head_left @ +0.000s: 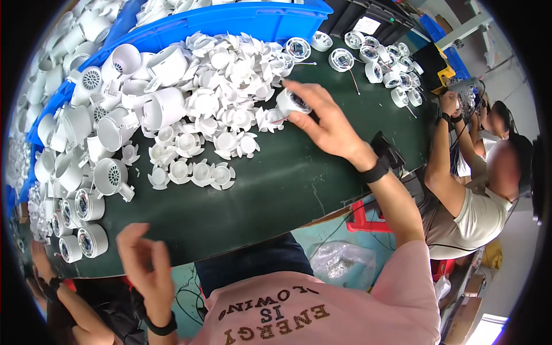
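Note:
My right hand (328,118) is closed around a white round fan motor housing (292,102) with a dark circuit board in its face and a thin wire. It holds the housing by its sides, above the right edge of a heap of white fan blades (230,86). My left hand (146,259) is raised over the table's near edge, slightly blurred. Its fingers are bent and apart, and nothing shows in them. Beyond it on the left stand several finished-looking white round housings (92,240) with circuit boards facing up.
White grilled plastic cups (112,175) are piled at the left. A blue bin (247,23) lines the back of the dark green table (270,195). More motor housings with wires (391,63) lie at the far right. Co-workers sit right (471,195) and lower left (80,310).

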Demonstrator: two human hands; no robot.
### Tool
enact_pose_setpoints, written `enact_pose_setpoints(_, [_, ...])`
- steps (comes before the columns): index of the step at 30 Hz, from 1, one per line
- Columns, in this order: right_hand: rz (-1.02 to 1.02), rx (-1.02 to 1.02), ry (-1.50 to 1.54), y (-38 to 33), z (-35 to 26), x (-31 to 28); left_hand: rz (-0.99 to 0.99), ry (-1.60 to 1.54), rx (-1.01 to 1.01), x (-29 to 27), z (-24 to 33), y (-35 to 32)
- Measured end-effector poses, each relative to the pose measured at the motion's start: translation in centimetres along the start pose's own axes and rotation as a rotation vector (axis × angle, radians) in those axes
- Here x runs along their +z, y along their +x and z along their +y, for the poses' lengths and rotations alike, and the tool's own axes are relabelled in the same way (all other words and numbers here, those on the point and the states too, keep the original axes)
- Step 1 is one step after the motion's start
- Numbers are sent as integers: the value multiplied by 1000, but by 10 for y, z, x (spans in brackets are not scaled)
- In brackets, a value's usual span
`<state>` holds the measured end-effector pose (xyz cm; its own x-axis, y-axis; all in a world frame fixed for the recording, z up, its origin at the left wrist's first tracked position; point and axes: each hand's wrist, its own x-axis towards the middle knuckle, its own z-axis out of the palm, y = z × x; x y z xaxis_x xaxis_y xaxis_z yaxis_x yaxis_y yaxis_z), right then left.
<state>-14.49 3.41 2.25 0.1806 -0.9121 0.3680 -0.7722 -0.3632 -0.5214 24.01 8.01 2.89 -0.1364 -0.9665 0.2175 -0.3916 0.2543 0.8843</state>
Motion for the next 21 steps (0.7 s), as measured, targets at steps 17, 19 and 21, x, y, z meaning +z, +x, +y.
enact_pose_setpoints(17, [234,366,155,-53,23,-17,-381,-155,-12,41,17,-14])
enact_pose_setpoints(19, [79,156,-18,-55,13,-18,-387,-150,19,43,14,-14])
enact_pose_setpoints(21, [113,235,117,-59,2,-19,-390,-149,52,46,12,-15])
